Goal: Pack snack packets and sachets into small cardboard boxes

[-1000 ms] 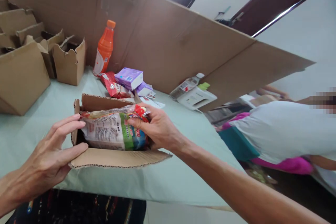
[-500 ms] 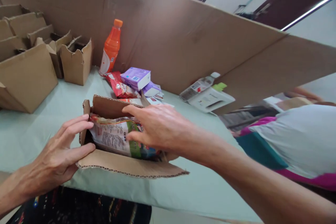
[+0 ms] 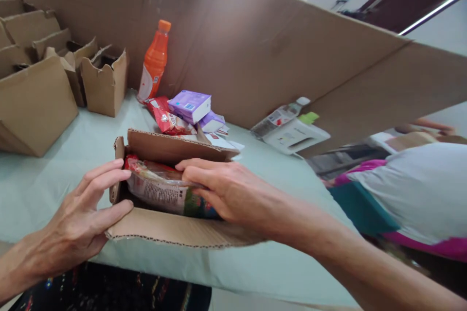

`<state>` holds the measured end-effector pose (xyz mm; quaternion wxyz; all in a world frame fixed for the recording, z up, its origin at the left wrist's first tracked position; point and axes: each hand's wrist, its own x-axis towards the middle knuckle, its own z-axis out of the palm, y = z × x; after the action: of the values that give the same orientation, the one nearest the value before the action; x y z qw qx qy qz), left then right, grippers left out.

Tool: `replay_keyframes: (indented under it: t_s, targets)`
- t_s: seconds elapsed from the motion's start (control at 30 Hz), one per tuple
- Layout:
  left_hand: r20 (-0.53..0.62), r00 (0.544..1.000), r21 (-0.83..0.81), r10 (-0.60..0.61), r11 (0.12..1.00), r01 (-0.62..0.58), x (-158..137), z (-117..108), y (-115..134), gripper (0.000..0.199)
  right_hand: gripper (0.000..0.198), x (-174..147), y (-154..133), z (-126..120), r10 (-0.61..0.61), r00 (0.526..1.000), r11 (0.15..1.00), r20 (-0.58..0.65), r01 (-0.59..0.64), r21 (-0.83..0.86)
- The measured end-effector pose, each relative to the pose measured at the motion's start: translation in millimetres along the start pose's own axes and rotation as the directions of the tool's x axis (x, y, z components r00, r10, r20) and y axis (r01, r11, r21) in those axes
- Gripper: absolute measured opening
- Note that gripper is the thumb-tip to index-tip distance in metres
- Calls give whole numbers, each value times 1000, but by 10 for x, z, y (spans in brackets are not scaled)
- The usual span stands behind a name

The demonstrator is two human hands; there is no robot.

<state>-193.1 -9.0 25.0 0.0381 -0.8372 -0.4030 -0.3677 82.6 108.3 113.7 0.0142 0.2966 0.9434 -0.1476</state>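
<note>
In front of me an open cardboard box (image 3: 175,227) rests on the table, its flaps folded outward. Inside lies a printed plastic food packet (image 3: 156,194) with red, white and green parts. My left hand (image 3: 82,211) grips the box's left end, fingers outside the short flap and thumb at the near edge. From the right, my right hand (image 3: 233,187) reaches into the box, its fingers closed on the packet's upper edge. The packet's right end is hidden under that hand.
Behind the box are an orange drink bottle (image 3: 155,60), a red packet (image 3: 168,116) and purple tissue packs (image 3: 191,105). Small cardboard boxes (image 3: 104,85) stand left. A clear bottle (image 3: 280,116) and white jug (image 3: 297,136) lie right, by a cardboard wall (image 3: 255,48). Another person (image 3: 423,189) is beyond.
My right hand has gone lower into the box, and its fingers have closed on the packet. The packet's top has tilted toward me, showing more red. My left hand stays on the box.
</note>
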Motion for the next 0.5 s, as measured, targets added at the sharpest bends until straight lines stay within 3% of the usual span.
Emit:
replay_keyframes:
  t_s: [0.1, 0.2, 0.27, 0.37, 0.5]
  targets:
    - [5, 1000, -11, 19, 1000, -19, 5, 10, 7, 47, 31, 65, 34, -1, 7, 993, 1000, 117, -7, -7]
    - [-2, 1000, -5, 9, 1000, -10, 16, 4, 0, 47, 26, 150, 75, -10, 39, 945, 998, 326, -25, -49]
    - [4, 1000, 6, -4, 1000, 4, 18, -6, -11, 47, 20, 186, 79, -40, 65, 913, 995, 403, -28, -97]
    - [23, 1000, 14, 0, 1000, -1, 13, -9, -31, 47, 20, 196, 53, -32, 90, 918, 984, 386, -23, -174]
    - [26, 1000, 6, 15, 1000, -15, 32, 8, -48, 46, 40, 208, 49, 98, 85, 948, 971, 308, -10, -239]
